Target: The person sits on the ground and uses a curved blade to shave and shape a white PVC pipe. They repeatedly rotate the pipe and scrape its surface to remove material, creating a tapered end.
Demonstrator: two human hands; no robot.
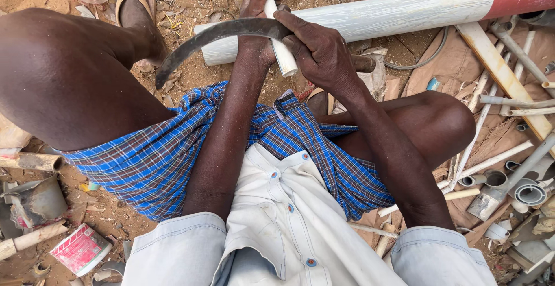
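Observation:
I sit low on sandy ground with my knees apart. My left hand point(256, 14) is closed around a thin white pipe point(283, 57) that runs from the top of the view down toward me. My right hand point(319, 52) grips the handle end of a dark curved sickle blade point(208, 37). The blade arcs leftward across the thin pipe and over my left wrist, its tip pointing down near my left knee. A thick white pipe with a red end point(404, 11) lies on the ground just beyond both hands.
Pipe offcuts, grey fittings and thin tubes point(509, 164) are scattered on brown sacking to the right. A wooden strip point(500, 69) crosses there. On the left lie a red and white wrapper point(81, 248) and broken pipe bits. My sandalled left foot point(136, 8) rests at top left.

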